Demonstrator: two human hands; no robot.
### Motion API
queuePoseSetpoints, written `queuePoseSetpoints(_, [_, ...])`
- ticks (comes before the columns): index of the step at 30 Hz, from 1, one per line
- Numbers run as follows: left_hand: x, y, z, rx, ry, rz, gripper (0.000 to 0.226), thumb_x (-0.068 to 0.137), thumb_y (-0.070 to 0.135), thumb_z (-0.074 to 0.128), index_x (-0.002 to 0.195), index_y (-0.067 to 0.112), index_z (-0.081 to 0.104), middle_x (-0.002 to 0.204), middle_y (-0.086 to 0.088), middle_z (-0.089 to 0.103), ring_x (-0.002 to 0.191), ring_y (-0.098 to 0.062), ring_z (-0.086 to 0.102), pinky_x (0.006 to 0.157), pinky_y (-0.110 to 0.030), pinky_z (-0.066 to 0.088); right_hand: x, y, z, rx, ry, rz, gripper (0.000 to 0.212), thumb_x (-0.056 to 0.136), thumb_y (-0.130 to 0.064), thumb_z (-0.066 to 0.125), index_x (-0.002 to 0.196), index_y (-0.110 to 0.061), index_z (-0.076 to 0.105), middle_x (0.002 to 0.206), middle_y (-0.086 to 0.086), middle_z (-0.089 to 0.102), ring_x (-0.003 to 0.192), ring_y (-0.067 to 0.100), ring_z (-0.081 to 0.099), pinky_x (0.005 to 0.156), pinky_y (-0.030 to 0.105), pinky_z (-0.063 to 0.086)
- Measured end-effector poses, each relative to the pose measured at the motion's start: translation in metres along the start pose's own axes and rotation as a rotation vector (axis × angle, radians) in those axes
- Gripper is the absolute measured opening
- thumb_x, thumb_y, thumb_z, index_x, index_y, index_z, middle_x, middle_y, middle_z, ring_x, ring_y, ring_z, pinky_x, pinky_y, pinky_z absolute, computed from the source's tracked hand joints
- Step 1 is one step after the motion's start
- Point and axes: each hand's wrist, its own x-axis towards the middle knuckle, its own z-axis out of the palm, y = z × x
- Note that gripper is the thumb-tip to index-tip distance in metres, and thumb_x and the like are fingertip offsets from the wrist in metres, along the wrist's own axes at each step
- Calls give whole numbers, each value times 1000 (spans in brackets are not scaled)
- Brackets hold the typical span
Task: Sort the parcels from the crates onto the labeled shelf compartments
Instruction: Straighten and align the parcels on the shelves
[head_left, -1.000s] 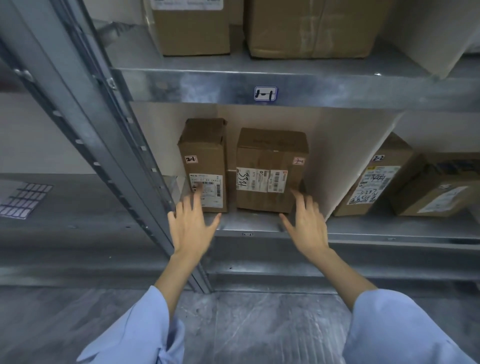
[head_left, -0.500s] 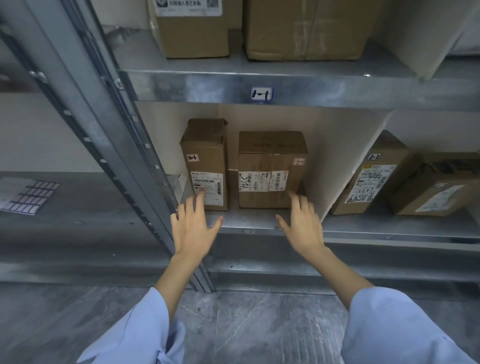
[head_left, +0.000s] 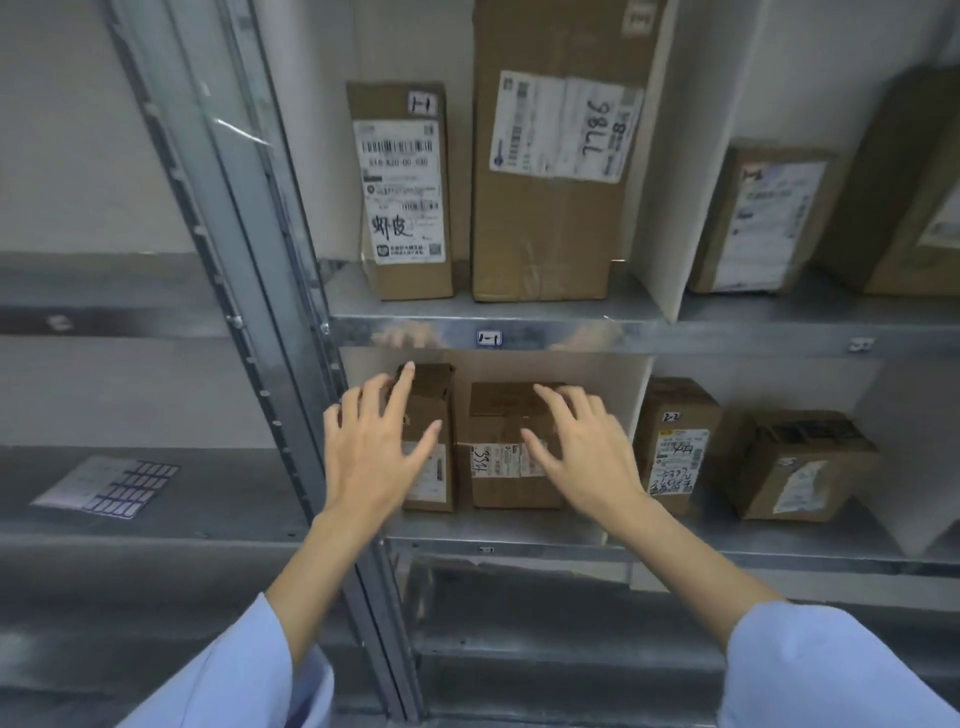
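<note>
Two brown parcels stand side by side in the lower left shelf compartment: a narrow tall parcel (head_left: 434, 415) and a squarer parcel (head_left: 501, 457) with a white label. My left hand (head_left: 371, 452) hovers with spread fingers in front of the narrow parcel. My right hand (head_left: 584, 457) is spread in front of the squarer one. Neither hand holds anything; whether they touch the boxes I cannot tell. A small tag reading 1-1 (head_left: 489, 339) sits on the shelf edge above them.
The upper compartment holds a narrow labelled parcel (head_left: 405, 192) and a tall parcel (head_left: 556, 156). White dividers (head_left: 670, 208) split the shelves. More parcels (head_left: 675, 441) (head_left: 795, 467) (head_left: 763, 218) stand to the right. A metal upright (head_left: 270, 291) runs left of my hands. A label sheet (head_left: 109, 486) lies at left.
The view has tilted up, bringing the upper shelf's parcels into sight. Both hands have risen from the lower shelf's edge to in front of the two parcels.
</note>
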Motion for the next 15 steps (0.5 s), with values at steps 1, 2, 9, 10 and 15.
queuePoseSetpoints(1, [8, 2, -14, 3, 43, 7, 69, 92, 58, 40, 150, 20, 37, 129, -9, 53, 115, -28, 48, 92, -45, 41, 5, -4, -15, 3, 50, -23, 55, 96, -49, 45, 140, -17, 49, 127, 5, 56, 112, 25, 54, 83, 39, 50])
queuePoseSetpoints(2, [16, 4, -26, 4, 87, 13, 68, 93, 57, 40, 150, 20, 36, 129, -9, 53, 116, -29, 48, 92, -45, 40, 10, -7, -30, 12, 105, -45, 52, 96, -48, 45, 138, -16, 51, 125, 5, 56, 111, 25, 55, 84, 38, 50])
queuePoseSetpoints(9, [75, 9, -77, 29, 247, 17, 68, 93, 52, 51, 150, 20, 33, 128, -9, 52, 115, -29, 47, 92, -44, 38, 51, -9, -101, 35, 429, -117, 40, 93, -33, 62, 127, -14, 55, 119, 5, 58, 104, 22, 55, 77, 34, 52])
queuePoseSetpoints(10, [83, 9, -78, 33, 239, 13, 69, 91, 51, 54, 150, 20, 34, 129, -10, 51, 115, -29, 47, 92, -44, 39, 58, -7, -104, 20, 434, -106, 41, 92, -32, 64, 127, -14, 55, 120, 6, 58, 103, 23, 56, 76, 35, 53])
queuePoseSetpoints(15, [114, 8, -73, 51, 185, -39, 77, 83, 47, 68, 147, 20, 35, 127, -9, 52, 113, -30, 49, 90, -44, 41, 85, -1, -110, -40, 419, -66, 47, 85, -26, 72, 127, -14, 54, 120, 9, 56, 101, 29, 56, 73, 37, 49])
